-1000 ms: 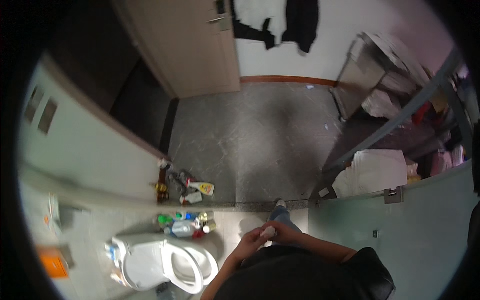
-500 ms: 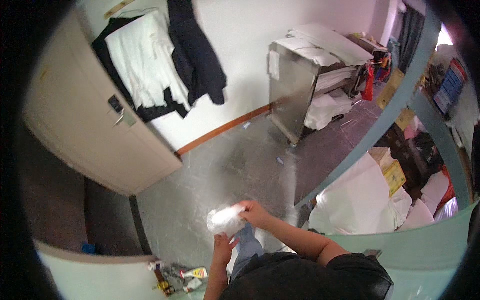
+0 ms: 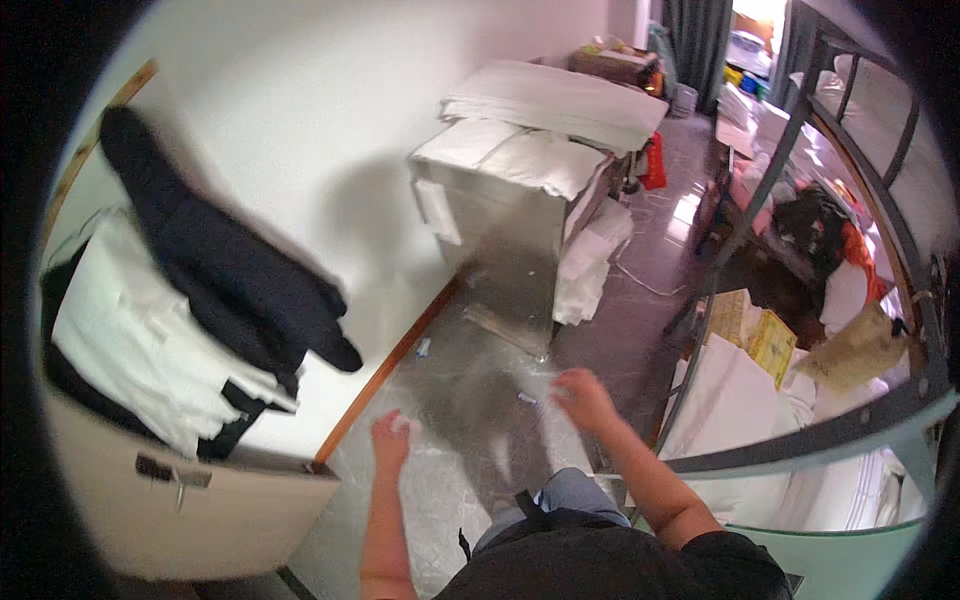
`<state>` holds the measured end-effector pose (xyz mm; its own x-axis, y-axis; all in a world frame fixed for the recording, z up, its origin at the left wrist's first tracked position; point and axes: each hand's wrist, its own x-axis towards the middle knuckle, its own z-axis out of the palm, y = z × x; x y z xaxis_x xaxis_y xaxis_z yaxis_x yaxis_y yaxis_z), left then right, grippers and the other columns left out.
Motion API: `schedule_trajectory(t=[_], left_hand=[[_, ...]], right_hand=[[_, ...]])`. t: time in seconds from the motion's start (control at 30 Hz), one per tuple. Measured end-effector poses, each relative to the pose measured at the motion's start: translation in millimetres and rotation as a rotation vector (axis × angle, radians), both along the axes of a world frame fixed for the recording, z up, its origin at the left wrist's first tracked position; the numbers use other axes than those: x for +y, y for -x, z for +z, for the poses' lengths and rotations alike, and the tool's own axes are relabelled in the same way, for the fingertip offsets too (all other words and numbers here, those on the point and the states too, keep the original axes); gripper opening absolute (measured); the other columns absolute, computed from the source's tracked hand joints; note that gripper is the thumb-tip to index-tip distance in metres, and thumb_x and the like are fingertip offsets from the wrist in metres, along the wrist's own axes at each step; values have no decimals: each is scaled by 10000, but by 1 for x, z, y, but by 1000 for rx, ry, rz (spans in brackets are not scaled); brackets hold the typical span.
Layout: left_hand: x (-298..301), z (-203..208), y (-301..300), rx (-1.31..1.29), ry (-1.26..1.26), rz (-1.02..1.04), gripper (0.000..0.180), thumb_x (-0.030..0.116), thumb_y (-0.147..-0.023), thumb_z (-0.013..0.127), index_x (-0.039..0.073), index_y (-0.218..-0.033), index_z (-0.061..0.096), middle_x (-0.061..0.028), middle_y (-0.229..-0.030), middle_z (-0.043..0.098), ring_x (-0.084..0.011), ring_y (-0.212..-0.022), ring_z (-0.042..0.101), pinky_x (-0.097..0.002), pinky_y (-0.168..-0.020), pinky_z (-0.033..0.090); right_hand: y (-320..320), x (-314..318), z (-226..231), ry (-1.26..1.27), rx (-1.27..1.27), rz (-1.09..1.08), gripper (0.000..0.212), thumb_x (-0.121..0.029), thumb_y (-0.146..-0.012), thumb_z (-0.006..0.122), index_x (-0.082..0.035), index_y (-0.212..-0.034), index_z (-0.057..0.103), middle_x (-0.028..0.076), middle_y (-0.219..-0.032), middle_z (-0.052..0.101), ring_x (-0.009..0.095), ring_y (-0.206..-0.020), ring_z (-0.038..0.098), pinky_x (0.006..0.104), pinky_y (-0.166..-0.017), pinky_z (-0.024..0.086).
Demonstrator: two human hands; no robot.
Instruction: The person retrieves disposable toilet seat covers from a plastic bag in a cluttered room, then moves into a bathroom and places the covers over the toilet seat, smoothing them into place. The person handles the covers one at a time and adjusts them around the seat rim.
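Note:
My left hand (image 3: 390,438) is raised over the grey floor, its fingers curled. A small whitish patch shows at its fingertips, too blurred to name. My right hand (image 3: 588,402) is held out farther right, its fingers loosely apart and with nothing seen in them. Both hands are apart from each other and touch no furniture. Beyond them stands a metal cabinet (image 3: 500,255) with folded white cloths (image 3: 520,155) stacked on top and more in its open side.
Left, a white garment (image 3: 150,330) and a dark coat (image 3: 220,265) hang on the wall above a beige door (image 3: 200,520). At right is a metal bunk-bed frame (image 3: 750,220) with white bedding (image 3: 725,400) and cardboard (image 3: 855,350). Small scraps (image 3: 525,398) lie on the floor.
My view has turned right and moved nearer the cabinet. My hands, earlier together on a crumpled white thing, have come apart; the right holds it no longer.

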<state>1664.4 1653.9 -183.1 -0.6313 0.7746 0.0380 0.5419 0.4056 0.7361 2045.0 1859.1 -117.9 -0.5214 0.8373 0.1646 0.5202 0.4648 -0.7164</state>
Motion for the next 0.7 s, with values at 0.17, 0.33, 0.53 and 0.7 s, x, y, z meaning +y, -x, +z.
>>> schedule_trajectory(t=[0.17, 0.33, 0.53, 0.7], left_hand=[[182, 59, 62, 42, 417, 61, 806, 542, -772, 719, 364, -1468, 355, -223, -1589, 21, -519, -1427, 4, -627, -1120, 188], [309, 44, 27, -62, 38, -137, 477, 386, -849, 702, 99, -1226, 641, -226, -1324, 538, -328, -1318, 420, -453, -1103, 304], [402, 7, 26, -292, -166, 149, 276, 14, -842, 591, -12, -1109, 655, -132, -1110, 653, -187, -1023, 600, -310, -875, 480], [536, 93, 22, -285, -297, 354, 353, -73, -798, 451, 39, -1076, 636, -26, -931, 579, -91, -713, 443, -245, -638, 400]], right_hand=[[-141, 182, -44, 90, 174, -675, 212, -185, -864, 666, -10, -983, 685, 123, -889, 702, 205, -824, 668, 332, -770, 518], [-249, 291, -59, -42, 199, -922, 219, -206, -887, 654, -10, -981, 681, 112, -858, 693, 209, -804, 660, 330, -748, 512], [-296, 393, -29, 28, 411, -1003, 227, -214, -917, 645, 1, -979, 683, 48, -827, 685, 128, -759, 634, 284, -699, 506], [-327, 510, 5, -57, 584, -989, 186, -180, -935, 632, -14, -1001, 683, 24, -820, 675, 82, -728, 605, 228, -650, 482]])
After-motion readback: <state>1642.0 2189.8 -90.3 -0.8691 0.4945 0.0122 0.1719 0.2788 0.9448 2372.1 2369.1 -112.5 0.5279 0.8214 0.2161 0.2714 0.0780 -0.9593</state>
